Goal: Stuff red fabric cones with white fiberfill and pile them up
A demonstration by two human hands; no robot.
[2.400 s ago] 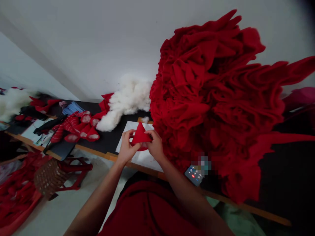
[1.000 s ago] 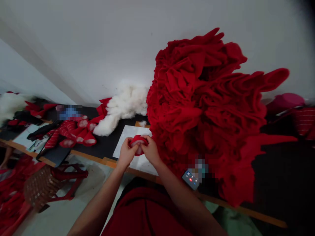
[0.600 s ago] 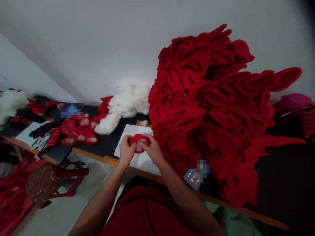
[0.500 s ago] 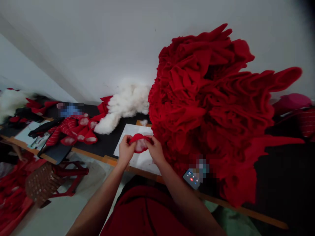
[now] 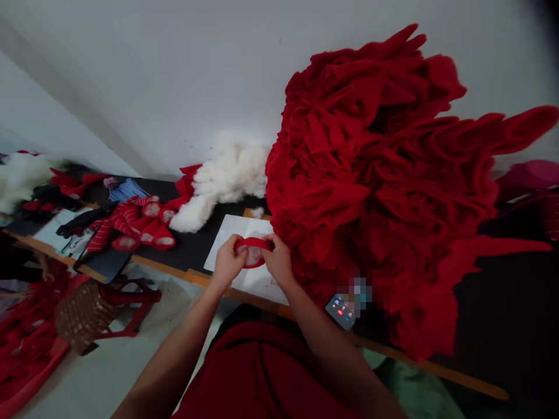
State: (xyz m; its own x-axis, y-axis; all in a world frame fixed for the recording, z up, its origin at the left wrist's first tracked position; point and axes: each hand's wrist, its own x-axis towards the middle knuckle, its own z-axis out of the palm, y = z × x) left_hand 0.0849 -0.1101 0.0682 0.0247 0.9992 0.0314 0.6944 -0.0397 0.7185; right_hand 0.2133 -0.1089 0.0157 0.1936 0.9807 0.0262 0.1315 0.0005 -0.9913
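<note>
Both hands on the red pouch [image 5: 253,242] now, held just above the sheet of paper [image 5: 257,286] near the front edge of the worktop [image 5: 191,251]! The left hand [image 5: 229,262] pinches one side of the rim, the right hand [image 5: 280,262] pinches the other, and the mouth gapes toward us with white filling [image 5: 254,256] showing inside. Close by the right hand, the huge heap of red cloth [image 5: 367,186] towers up, its folds spilling out to the right. Behind the paper, a fluffy mound of white stuffing [image 5: 229,174] sits against the heap's left flank. Further left, striped red pieces [image 5: 124,218] lie bunched together, white showing in their open ends. Down in front of the heap, a phone [image 5: 340,312] lies with its screen lit, and off to the left, a stool [image 5: 82,314] stands on the floor [image 5: 117,372].
</note>
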